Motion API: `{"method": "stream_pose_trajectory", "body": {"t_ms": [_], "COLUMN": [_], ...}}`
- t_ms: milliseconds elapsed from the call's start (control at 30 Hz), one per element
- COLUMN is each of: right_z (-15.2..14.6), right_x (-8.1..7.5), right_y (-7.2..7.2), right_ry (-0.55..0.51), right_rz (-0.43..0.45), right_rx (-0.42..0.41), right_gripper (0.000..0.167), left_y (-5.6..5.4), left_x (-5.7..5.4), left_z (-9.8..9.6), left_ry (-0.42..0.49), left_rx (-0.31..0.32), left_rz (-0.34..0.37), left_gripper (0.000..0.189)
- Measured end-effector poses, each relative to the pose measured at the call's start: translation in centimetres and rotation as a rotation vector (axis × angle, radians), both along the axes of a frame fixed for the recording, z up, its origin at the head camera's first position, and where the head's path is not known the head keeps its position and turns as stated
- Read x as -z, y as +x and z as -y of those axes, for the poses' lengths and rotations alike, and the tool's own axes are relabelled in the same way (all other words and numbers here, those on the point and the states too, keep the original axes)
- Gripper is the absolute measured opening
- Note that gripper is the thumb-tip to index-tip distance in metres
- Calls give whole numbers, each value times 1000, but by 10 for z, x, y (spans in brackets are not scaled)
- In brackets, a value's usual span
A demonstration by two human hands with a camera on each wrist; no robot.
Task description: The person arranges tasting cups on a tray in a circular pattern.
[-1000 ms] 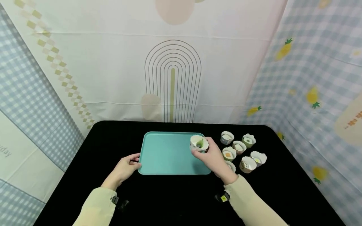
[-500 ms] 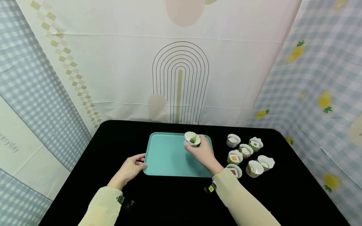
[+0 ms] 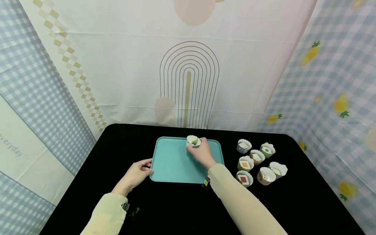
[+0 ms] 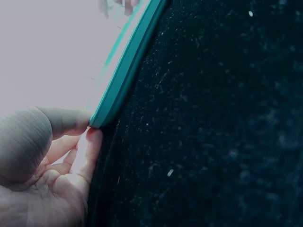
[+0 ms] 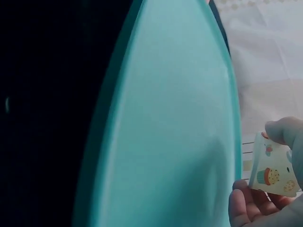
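Note:
A turquoise tray [image 3: 173, 166] lies on the black table. At its near left corner my left hand [image 3: 135, 174] pinches the rim, thumb above and fingers below, as the left wrist view shows with the tray edge [image 4: 124, 71]. My right hand [image 3: 202, 153] holds a white paper baking cup [image 3: 191, 140] over the back part of the tray. Something green shows inside that cup. In the right wrist view the cup [image 5: 274, 175] has small printed cupcakes on its side, with thumb and fingers around it. Whether its base touches the tray is hidden.
Several more paper baking cups stand on the table's right side, among them a cup with a red square [image 3: 243, 179] and a cup with an orange square [image 3: 245, 164]. A patterned cloth [image 3: 132, 71] hangs behind the table.
My right hand has carried the baking cup leftward and toward the back of the tray. My left hand keeps its grip on the tray corner. The view has turned slightly left.

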State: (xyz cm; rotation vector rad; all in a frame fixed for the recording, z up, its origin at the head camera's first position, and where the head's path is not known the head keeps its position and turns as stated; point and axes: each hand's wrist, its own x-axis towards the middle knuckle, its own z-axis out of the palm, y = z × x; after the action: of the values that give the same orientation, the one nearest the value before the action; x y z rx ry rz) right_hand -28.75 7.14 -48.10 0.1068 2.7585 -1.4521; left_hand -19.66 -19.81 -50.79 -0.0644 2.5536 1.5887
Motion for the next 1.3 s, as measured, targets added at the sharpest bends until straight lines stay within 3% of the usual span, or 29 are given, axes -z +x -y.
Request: {"method": "stream_pose_trajectory", "body": {"t_ms": [267, 467, 600, 1000, 1300], "right_z": [0, 1, 4, 6, 7], "right_x": [9, 10, 11, 8, 9], "right_y": [-1, 1, -3, -13, -15], "right_ry": [47, 98, 88, -30, -32], "right_rz": [-13, -18, -35, -4, -1], "right_rx": [-17, 29, 55, 6, 14], "right_gripper": [63, 60, 57, 47, 46], "left_y": [0, 1, 1, 1, 1], "left_x": [0, 2, 0, 0, -1], "left_z": [1, 1, 0, -1, 0], "left_ry": [7, 1, 11, 14, 24], "left_rx": [5, 2, 11, -8, 0], "left_rz": [0, 11, 8, 10, 4], "left_gripper": [51, 52, 52, 51, 51]}}
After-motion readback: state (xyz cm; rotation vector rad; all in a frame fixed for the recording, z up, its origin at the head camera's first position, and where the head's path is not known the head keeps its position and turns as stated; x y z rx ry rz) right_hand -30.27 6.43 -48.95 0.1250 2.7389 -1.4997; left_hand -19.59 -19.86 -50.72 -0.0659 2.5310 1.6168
